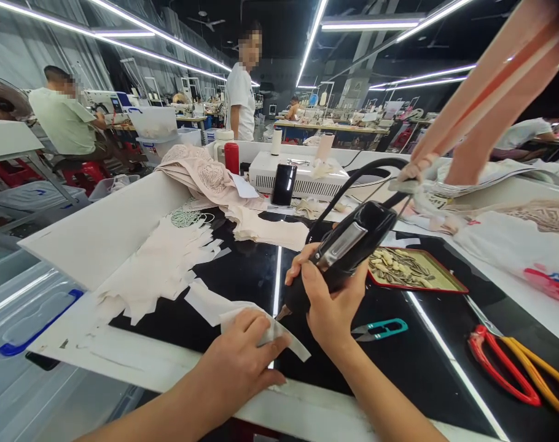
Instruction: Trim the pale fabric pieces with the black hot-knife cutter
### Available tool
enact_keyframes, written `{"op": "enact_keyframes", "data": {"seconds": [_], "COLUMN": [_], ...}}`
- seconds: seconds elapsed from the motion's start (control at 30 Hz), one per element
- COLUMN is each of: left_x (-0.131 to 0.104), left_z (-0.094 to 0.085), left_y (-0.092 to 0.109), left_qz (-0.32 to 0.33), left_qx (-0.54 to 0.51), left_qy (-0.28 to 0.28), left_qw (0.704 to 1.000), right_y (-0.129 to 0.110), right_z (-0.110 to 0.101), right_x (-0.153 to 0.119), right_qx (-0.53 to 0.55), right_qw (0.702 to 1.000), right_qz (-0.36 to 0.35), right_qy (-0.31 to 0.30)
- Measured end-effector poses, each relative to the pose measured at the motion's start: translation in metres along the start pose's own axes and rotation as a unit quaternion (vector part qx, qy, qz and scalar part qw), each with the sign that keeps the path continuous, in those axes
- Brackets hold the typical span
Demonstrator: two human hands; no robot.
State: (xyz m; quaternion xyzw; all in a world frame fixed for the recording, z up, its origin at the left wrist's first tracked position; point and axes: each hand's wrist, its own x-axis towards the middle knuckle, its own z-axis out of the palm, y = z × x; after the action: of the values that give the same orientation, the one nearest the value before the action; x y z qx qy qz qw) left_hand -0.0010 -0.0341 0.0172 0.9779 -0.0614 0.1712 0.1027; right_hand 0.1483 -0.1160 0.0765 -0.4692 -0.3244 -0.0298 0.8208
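Near the middle of the black tabletop [399,383], a pale strip [300,350] is lying under the left hand [247,353], whose fingers are resting on it slightly spread, palm down. The right hand [332,307] is gripping a black tool [357,236], its fingers wrapped round the body, and the tool's tip [284,313] is pointing at the strip's far edge; I cannot tell whether the two are touching. Another pale piece [203,301] is lying just left of the strip. On the right, teal snips [383,330] are lying near the right hand, shears [512,347] are lying farther right, and a tray [449,282] is holding seeds [402,267] beyond the snips. On the left, a heap of pale cutouts [164,264] is spreading across the table. Farther off, a phone [284,184] is standing before a white box [316,182], and a red flask [232,158] is standing left of it. At the far left, one person [242,92] is standing and another person [65,120] is sitting
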Motion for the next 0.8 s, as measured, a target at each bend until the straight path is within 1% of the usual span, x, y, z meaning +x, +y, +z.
{"op": "enact_keyframes", "data": {"seconds": [0.4, 0.6, 0.8], "left_x": [-0.001, -0.004, -0.004], "left_z": [-0.002, 0.001, 0.000], "left_y": [-0.001, -0.003, -0.001], "left_qz": [0.016, 0.012, 0.004], "left_qx": [-0.004, 0.004, 0.006], "left_qy": [-0.013, -0.015, -0.013], "left_qw": [1.000, 1.000, 1.000], "right_y": [0.003, 0.006, 0.010], "right_z": [0.010, 0.012, 0.016], "right_x": [0.002, 0.004, 0.004], "right_qx": [0.013, 0.029, 0.048], "right_qw": [1.000, 1.000, 0.999], "right_qz": [-0.003, 0.004, 0.000], "right_qy": [-0.020, -0.009, -0.023]}}
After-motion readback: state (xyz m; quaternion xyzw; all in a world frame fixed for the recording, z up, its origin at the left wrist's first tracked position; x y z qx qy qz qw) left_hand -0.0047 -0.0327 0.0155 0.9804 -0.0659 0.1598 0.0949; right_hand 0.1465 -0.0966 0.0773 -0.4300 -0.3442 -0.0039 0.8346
